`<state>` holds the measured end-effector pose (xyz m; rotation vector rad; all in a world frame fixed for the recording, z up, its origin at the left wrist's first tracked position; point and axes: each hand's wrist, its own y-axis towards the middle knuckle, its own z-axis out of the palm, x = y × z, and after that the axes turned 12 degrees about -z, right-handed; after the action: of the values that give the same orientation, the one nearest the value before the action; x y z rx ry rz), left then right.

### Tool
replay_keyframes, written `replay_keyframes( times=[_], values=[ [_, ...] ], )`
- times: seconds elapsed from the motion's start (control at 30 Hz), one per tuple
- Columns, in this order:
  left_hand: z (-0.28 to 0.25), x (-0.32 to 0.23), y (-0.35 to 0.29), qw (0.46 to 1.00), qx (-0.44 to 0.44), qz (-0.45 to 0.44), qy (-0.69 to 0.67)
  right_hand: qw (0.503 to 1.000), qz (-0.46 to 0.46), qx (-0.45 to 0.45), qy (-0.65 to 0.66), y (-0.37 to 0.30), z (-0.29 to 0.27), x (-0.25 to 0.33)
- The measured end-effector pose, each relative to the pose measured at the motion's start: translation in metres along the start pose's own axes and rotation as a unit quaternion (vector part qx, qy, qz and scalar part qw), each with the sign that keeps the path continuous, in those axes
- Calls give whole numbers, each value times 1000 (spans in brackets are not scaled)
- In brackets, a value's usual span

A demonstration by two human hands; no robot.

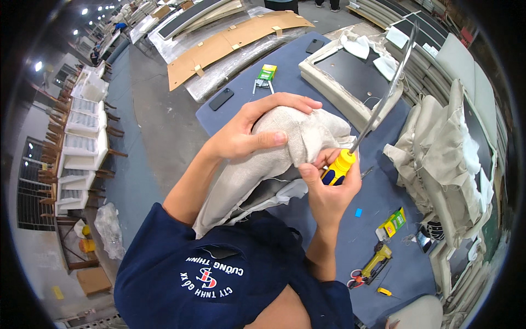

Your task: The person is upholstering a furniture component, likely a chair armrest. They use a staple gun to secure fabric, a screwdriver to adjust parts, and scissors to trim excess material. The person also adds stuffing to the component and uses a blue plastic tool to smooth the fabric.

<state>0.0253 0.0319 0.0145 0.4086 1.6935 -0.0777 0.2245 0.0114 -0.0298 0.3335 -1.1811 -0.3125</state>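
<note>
Over the near part of the blue-grey worktable (296, 225), I hold up an upholstered piece in beige woven fabric (274, 156). My left hand (249, 129) is closed around its top corner, thumb flat on the cloth and fingers over the far side. In my right hand (334, 197) is the yellow and dark blue handle of a screwdriver (341, 164), its long metal shaft slanting up and to the right. The right fingertips also touch the fabric's folded edge beside the left hand. The piece's underside shows a dark opening and loose white cloth.
A staple gun (377, 260), red-handled scissors (357, 281) and a small yellow tool (385, 291) lie at the right. Staple boxes (267, 72) and a phone (221, 98) lie farther off. A beige upholstered frame (312, 74) sits at the back; fabric-covered panels (433, 142) lean right.
</note>
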Motion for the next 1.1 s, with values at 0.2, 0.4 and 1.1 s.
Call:
replay_keyframes(
  times=[0.2, 0.4, 1.1],
  values=[
    [-7, 11, 9, 1000, 12, 9, 9, 960, -197, 48, -193, 21, 14, 8],
    [-1, 13, 11, 1000, -10, 3, -2, 958, -214, 95, -164, 36, 19, -5],
    [-4, 18, 27, 999, 1, 26, -27, 944, -276, -84, 159, 57, -37, 15]
  ],
)
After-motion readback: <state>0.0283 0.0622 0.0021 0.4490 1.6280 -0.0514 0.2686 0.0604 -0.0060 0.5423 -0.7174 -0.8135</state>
